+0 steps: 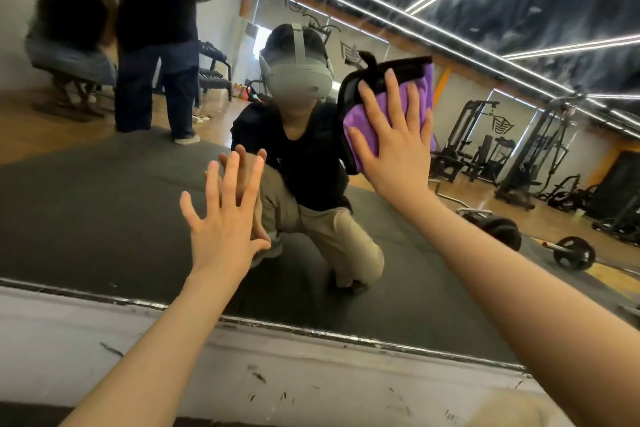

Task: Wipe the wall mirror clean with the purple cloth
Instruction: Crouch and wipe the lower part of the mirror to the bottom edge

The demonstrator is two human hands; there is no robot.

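Note:
The wall mirror (104, 211) fills most of the view, its lower edge running just above a scuffed white wall strip. My right hand (394, 139) lies flat with straight fingers on the purple cloth (420, 90), pressing it against the glass at upper right of centre. The cloth has a black border at its top and left. My left hand (225, 218) is flat on the bare glass lower down, fingers spread, meeting its own reflection. Streaky smears show on the glass at the upper right.
The white wall strip (311, 374) below the mirror is marked with dark scuffs. The glass reflects a crouching person in a headset, two other people at upper left, a dark floor mat, a barbell and gym machines at right.

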